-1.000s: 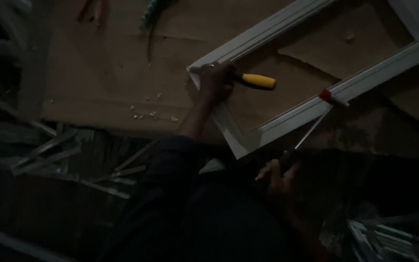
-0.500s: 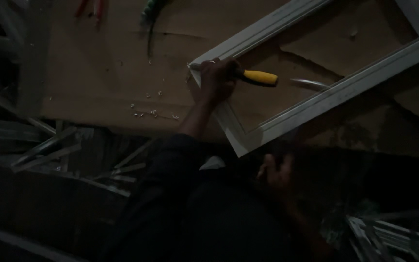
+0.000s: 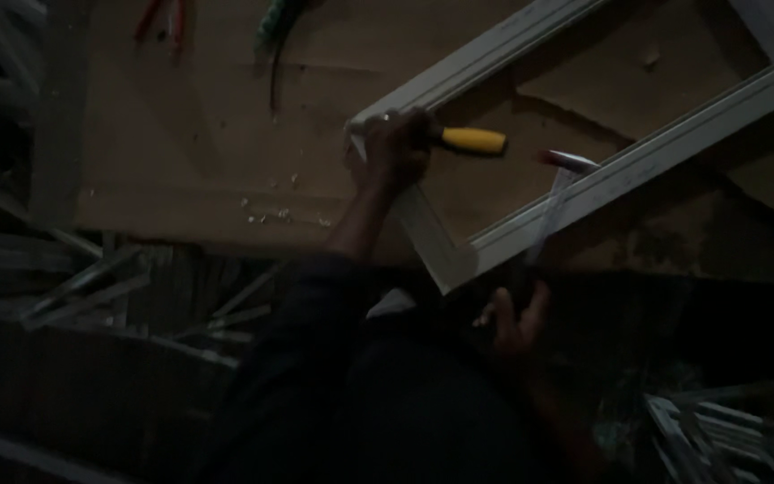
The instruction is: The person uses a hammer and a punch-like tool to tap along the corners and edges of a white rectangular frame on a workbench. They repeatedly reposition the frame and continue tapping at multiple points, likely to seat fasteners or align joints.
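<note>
The white moulded rectangular frame (image 3: 638, 161) is laid flat on the brown board table (image 3: 181, 161), slanting from its near corner towards the far right, so its corner joint can be steadied. At far left, red-handled pliers (image 3: 161, 18) are seen. At the frame's left corner, the left hand (image 3: 396, 148) is closed around a yellow-handled tool (image 3: 469, 140), pressed on the moulding. Nearer and to the right, the right hand (image 3: 517, 318) is curled around a thin pale red-tipped strip (image 3: 555, 202), leaned against the frame's near rail.
</note>
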